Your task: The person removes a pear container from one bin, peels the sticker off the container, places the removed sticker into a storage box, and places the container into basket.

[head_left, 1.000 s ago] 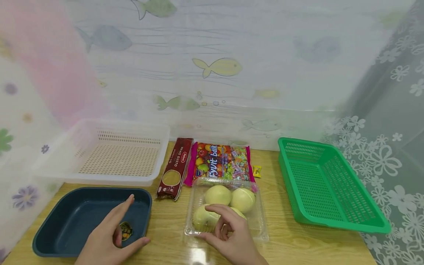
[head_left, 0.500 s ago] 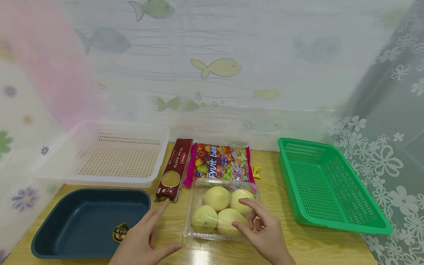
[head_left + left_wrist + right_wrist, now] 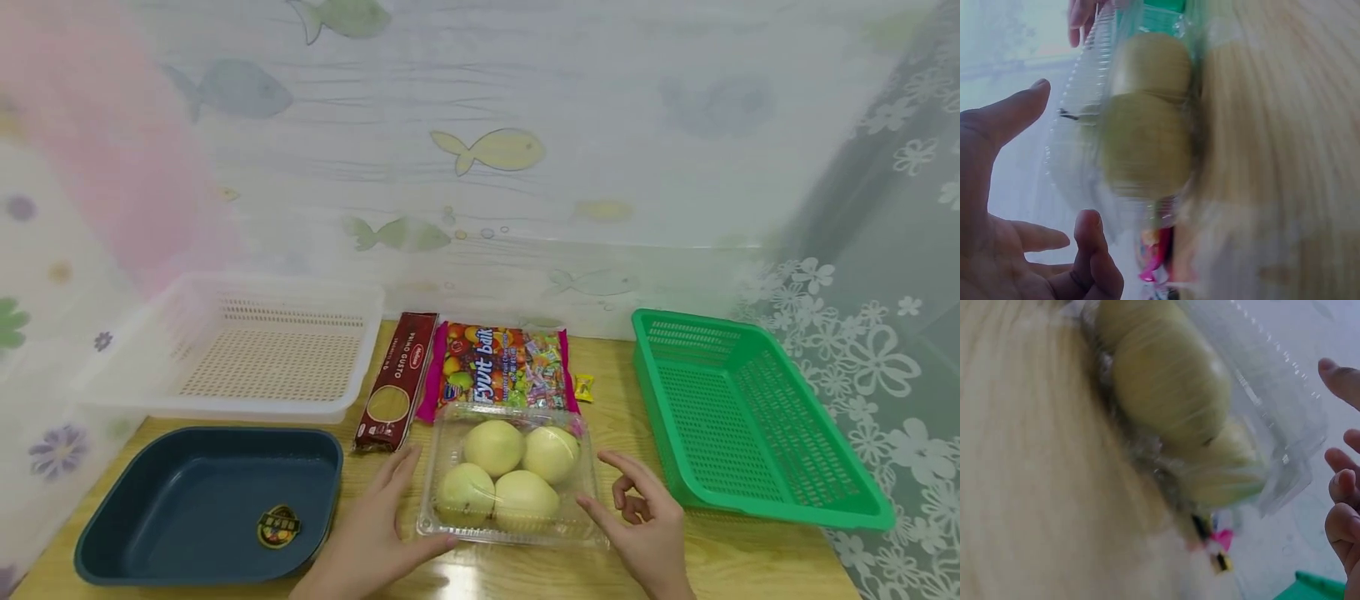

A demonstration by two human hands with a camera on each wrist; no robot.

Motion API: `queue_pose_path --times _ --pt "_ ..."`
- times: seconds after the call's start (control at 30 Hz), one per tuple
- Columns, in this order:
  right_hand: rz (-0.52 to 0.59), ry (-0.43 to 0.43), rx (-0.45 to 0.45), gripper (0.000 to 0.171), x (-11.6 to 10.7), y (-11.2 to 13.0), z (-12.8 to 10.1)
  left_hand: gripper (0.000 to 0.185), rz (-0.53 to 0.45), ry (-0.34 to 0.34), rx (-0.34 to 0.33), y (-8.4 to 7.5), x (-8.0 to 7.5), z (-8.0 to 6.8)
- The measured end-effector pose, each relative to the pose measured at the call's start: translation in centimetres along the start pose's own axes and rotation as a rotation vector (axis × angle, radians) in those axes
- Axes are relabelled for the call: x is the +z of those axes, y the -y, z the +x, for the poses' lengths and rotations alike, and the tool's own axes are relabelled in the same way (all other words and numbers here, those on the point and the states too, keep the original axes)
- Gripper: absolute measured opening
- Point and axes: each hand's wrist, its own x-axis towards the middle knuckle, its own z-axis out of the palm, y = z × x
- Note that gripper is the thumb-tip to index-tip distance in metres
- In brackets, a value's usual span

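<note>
clear clamshell of four pale fruits [image 3: 512,475] resting on wooden table [image 3: 750,558], front centre, not yet lifted. left hand [image 3: 375,537] flat against its left edge, fingers straight, thumb under the near corner. right hand [image 3: 648,525] just beside its right edge, fingers loosely spread, holding nothing. nearby: navy tray [image 3: 150,533], white basket [image 3: 225,408], green basket [image 3: 780,500], pasta packet [image 3: 397,379], candy bag [image 3: 498,362] touching the far edge.

The left hand [image 3: 367,533], earlier above the dark blue tray [image 3: 202,500], now lies at the left edge of the clear fruit box [image 3: 510,475], thumb at its front corner. The right hand [image 3: 645,525], earlier resting on the box lid over the yellow-green fruits [image 3: 517,471], now sits just off the right edge, fingers loosely curved, on the counter [image 3: 622,433].
</note>
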Motion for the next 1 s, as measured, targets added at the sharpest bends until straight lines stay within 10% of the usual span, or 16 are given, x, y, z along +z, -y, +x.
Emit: queue_pose_path --times 0.57,1.0 --pt "-0.063 0.298 0.247 0.122 0.5 -2.0 -1.8 0.130 -0.451 0.198 0.010 3.0 3.4 1.2" --pt "0.007 0.343 0.349 0.125 1.0 -2.1 -1.7 0.127 -0.419 0.213 0.022 3.3 3.2 1.6"
